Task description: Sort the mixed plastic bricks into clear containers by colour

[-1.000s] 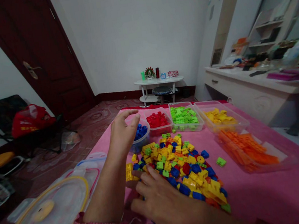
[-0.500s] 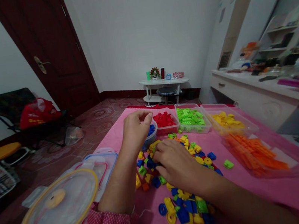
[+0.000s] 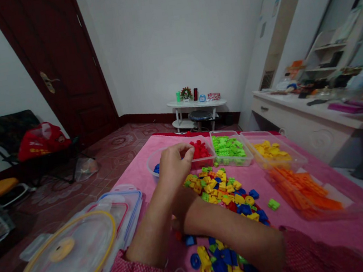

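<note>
My left hand (image 3: 175,167) hovers over the round bowl of blue bricks (image 3: 153,164), fingertips pinched together beside the tub of red bricks (image 3: 200,150); what they hold, if anything, is hidden. My right arm reaches across under my left wrist, and my right hand (image 3: 178,211) is mostly hidden there, at the left edge of the mixed pile of coloured bricks (image 3: 226,191). A smaller scatter of blue and yellow bricks (image 3: 219,265) lies near me on the pink cloth (image 3: 321,238).
Tubs of green (image 3: 228,147), yellow (image 3: 269,149) and orange bricks (image 3: 302,192) line the far and right side. One loose green brick (image 3: 273,204) lies apart. Stacked clear lids (image 3: 63,260) sit at the left. A white desk (image 3: 305,112) stands to the right.
My left hand went from spread fingers to a pinch above the blue bowl. My right hand slid left across the pile and under my left wrist.
</note>
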Demonstrator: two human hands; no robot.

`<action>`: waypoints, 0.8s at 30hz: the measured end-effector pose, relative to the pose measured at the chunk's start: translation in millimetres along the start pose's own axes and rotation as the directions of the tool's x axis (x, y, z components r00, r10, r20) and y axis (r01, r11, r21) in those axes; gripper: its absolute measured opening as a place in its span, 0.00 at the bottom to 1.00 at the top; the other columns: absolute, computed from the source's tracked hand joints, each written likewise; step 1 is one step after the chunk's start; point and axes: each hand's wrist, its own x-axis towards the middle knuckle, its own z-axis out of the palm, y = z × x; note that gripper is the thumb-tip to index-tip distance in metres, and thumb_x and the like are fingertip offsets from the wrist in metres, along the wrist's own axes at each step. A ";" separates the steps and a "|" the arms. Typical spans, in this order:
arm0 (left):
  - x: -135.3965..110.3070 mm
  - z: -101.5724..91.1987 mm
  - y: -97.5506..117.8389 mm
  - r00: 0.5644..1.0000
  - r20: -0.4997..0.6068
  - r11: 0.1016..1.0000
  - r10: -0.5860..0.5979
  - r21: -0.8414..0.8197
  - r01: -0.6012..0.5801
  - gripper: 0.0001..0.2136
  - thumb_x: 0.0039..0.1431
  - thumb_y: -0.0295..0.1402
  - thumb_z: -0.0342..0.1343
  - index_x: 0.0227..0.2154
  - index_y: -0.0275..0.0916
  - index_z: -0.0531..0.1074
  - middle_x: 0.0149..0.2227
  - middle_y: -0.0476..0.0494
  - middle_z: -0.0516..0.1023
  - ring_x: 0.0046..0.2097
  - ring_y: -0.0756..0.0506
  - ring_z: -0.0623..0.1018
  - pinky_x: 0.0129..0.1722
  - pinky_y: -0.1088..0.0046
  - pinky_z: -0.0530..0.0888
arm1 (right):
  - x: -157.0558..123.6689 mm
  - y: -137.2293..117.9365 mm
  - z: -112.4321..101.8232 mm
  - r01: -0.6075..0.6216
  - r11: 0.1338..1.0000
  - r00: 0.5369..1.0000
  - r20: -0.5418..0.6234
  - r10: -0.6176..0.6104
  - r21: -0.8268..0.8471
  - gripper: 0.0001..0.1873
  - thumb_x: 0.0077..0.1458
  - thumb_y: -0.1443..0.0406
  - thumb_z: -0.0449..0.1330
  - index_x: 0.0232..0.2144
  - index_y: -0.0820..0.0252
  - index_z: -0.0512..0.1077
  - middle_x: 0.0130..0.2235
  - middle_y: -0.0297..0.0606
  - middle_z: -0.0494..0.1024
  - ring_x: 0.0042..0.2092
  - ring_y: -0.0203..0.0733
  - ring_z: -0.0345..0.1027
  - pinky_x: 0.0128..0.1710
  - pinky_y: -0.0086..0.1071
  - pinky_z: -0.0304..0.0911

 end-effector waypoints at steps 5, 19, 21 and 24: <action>-0.6 5.3 -4.9 1.000 0.010 0.995 0.012 0.099 -0.013 0.10 0.55 0.32 0.51 0.32 0.37 0.77 0.32 0.44 0.80 0.34 0.47 0.77 0.34 0.75 0.69 | -34.1 17.1 -34.7 -0.105 0.994 0.993 -0.049 0.105 0.013 0.09 0.47 0.67 0.56 0.32 0.60 0.74 0.37 0.41 0.75 0.39 0.43 0.68 0.37 0.32 0.60; -8.8 30.9 -10.8 0.960 0.278 0.970 -0.019 0.238 -0.050 0.11 0.55 0.32 0.50 0.33 0.38 0.78 0.31 0.43 0.80 0.32 0.47 0.76 0.32 0.75 0.65 | -77.9 102.9 -49.5 -0.417 0.771 0.650 -0.436 0.623 0.480 0.10 0.44 0.62 0.60 0.23 0.57 0.61 0.20 0.25 0.63 0.22 0.33 0.58 0.23 0.27 0.52; -11.1 36.2 -11.7 0.949 0.316 0.973 -0.003 0.219 -0.070 0.11 0.54 0.32 0.50 0.33 0.38 0.78 0.32 0.43 0.80 0.33 0.46 0.76 0.31 0.75 0.66 | -83.6 115.9 -51.9 -0.462 0.726 0.579 -0.448 0.682 0.509 0.08 0.46 0.60 0.58 0.28 0.57 0.63 0.19 0.25 0.63 0.22 0.35 0.59 0.23 0.28 0.53; -13.6 41.1 -12.7 0.938 0.347 0.980 0.018 0.181 -0.086 0.11 0.54 0.32 0.50 0.34 0.38 0.78 0.33 0.42 0.80 0.34 0.46 0.76 0.33 0.74 0.67 | -90.9 131.5 -47.7 -0.457 0.737 0.623 -0.412 0.665 0.498 0.11 0.49 0.65 0.52 0.36 0.59 0.69 0.24 0.31 0.72 0.28 0.39 0.67 0.29 0.30 0.60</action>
